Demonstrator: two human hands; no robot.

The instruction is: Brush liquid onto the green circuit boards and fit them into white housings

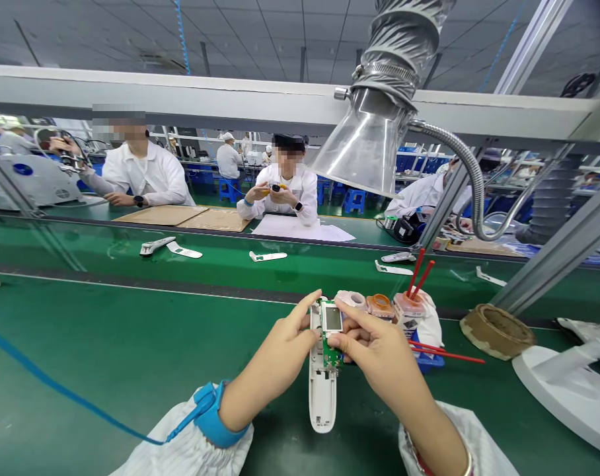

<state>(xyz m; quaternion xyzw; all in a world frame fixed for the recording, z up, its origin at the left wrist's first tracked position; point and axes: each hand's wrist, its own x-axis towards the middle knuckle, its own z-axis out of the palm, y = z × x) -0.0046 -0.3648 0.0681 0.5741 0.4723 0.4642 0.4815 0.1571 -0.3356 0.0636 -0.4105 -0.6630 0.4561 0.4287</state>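
Note:
A long white plastic housing (322,401) is held up over the green bench, its hollow inner side facing me. My left hand (291,334) grips the upper left edge of this housing between thumb and fingers. At its upper right, my right hand (372,337) pinches a green circuit board (332,355) that carries a small grey display (334,318) in a white frame. The board lies along or just over the upper part of the housing; whether it is fully seated I cannot tell. A blue wrist strap (215,413) with a cord circles my left wrist.
Behind my right hand stand small bottles (379,305) and a container with red sticks (416,277). A tape roll (497,330) and a white fan (567,370) are at right. White housing parts (267,256) lie on the belt. A metal extraction hood (362,145) hangs above; co-workers sit opposite.

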